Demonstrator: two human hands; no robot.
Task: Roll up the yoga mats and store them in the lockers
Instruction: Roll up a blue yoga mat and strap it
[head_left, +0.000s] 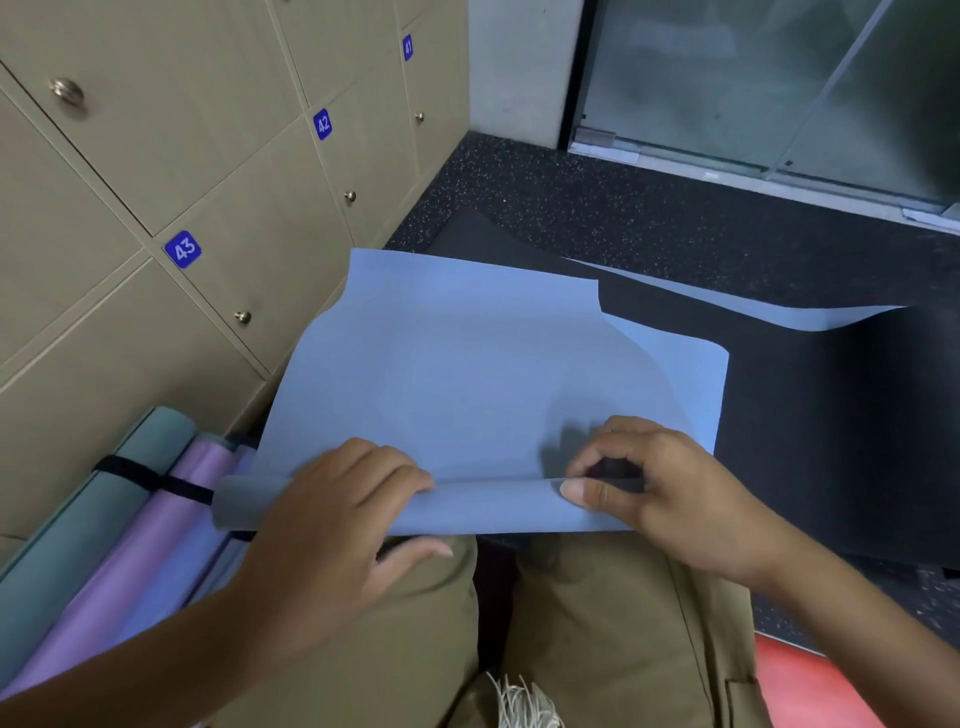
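A: What is located at the left edge?

B: Beige lockers (156, 171) with flat matte doors, round metal knobs and square blue number plates marked 43, 42 and 41 are seen. Below them, rolled mats (130, 525) in teal and lilac are laid side by side on the floor, bound by a black strap (156, 480). Their surfaces are smooth and tubular.

A: Where is the blue yoga mat positioned?

B: The blue yoga mat (467, 374) is spread on a black mat (831, 415) over the dark speckled floor (597, 208), directly ahead of the knees in olive trousers (597, 623). Its near end is wound into a narrow tube; the far end is creased and folded over. A thin, matte, finely textured sheet is indicated.

A: How are the hands applied?

B: The left hand (332, 535) is laid over the roll, its fingers (395, 473) curled across the top and the thumb placed beneath. The right hand (660, 493) is set at the roll's right end, the edge pinched between thumb and bent fingers.

A: And at the far right?

B: A glass door (779, 83) in a dark frame is seen at the top, and a red object (810, 686) at the bottom corner.
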